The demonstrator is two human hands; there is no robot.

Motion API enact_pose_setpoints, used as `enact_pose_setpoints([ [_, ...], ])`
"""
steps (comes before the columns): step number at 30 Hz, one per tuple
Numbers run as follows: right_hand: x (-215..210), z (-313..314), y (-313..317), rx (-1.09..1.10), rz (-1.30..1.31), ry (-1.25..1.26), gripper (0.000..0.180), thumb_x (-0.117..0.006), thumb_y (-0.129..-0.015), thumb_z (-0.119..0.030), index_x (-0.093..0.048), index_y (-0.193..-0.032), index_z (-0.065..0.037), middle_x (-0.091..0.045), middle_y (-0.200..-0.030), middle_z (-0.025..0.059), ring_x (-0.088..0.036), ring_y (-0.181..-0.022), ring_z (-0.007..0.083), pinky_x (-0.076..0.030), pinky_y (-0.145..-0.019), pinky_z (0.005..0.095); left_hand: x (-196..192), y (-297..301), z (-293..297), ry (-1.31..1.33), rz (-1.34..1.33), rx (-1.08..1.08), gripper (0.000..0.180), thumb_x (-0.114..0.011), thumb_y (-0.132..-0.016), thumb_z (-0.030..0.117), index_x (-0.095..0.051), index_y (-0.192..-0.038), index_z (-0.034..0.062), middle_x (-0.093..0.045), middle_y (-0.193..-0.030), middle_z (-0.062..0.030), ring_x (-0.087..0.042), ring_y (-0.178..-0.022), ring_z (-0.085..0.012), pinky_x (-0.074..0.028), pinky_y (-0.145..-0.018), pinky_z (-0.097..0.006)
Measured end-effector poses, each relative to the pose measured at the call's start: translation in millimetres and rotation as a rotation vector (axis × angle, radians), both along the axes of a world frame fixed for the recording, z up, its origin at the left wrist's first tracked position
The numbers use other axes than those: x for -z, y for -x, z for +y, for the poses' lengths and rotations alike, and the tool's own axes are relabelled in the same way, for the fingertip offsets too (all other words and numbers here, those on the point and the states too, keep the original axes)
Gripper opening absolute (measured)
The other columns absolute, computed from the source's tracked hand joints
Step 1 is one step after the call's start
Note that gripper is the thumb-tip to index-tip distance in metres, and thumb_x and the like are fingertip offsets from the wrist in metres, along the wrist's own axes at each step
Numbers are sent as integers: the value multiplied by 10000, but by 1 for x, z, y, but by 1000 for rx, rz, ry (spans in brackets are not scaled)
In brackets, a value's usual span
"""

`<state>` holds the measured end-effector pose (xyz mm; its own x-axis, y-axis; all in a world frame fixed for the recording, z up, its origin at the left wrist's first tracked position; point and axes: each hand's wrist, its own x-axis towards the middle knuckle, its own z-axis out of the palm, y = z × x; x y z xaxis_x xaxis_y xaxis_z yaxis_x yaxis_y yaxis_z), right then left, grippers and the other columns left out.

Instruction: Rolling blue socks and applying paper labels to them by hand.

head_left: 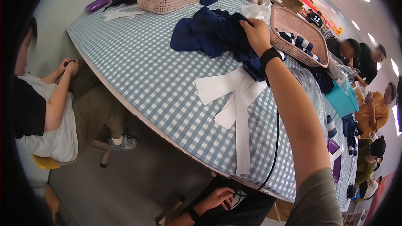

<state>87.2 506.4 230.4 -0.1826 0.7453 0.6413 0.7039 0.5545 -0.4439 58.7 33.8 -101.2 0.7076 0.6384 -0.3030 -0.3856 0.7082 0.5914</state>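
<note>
My right hand [256, 33], a black band at its wrist, reaches across the table and pinches the edge of a dark navy fabric piece [239, 27]. That piece belongs to a loose pile of navy fabric [205, 31] on the checked cloth. White flat strips [242, 129] fan out toward me, their far ends partly under the navy material. Low in view, my left hand [220, 199], also with a black wristband, rests over my dark trousers. Its fingers are loosely bent and apart, with no held thing visible. Beside it runs a black cable [274, 159].
Pink baskets with navy rolls stand at the back [167, 3] and right [301, 37]. Clear plastic, a turquoise bin [342, 98] and a purple tray [334, 159] line the right side. A seated person [46, 117] is at the left, beyond the table's edge [138, 115]. Others sit farther off.
</note>
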Motion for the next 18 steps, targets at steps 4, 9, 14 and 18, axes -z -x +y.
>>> enact_pose_setpoints([
  [4,-15,-3,-7,44,107,-131,336,-615,-880,-300,-697,-872,26,-659,-761,239,-651,-759,404,-480,-690,447,5,1,-1,1,1,3,268,-510,-1018,163,-502,-1221,-12,-649,-969,-164,-716,-780,-264,-596,-563,-348],
  [9,-58,3,-63,43,310,-113,378,-612,-910,-288,-626,-801,74,-585,-639,196,-562,-587,240,-431,-596,392,1,0,0,-7,-11,7,295,-506,-1016,151,-496,-1260,-15,-647,-988,-179,-719,-796,-290,-602,-579,-364],
  [14,-77,-42,-79,-225,210,-30,389,-599,-924,-286,-587,-777,74,-543,-645,178,-535,-630,180,-407,-595,386,2,3,-6,-43,47,16,304,-507,-1014,145,-503,-1268,-20,-644,-995,-185,-718,-802,-292,-611,-600,-378],
  [18,-87,-77,-97,-147,281,14,296,-602,-964,-218,-676,-947,68,-596,-730,-37,-509,-665,45,-401,-601,227,-2,0,-13,-104,72,13,292,-510,-1011,134,-518,-1257,-25,-648,-988,-185,-717,-796,-284,-611,-601,-376],
])
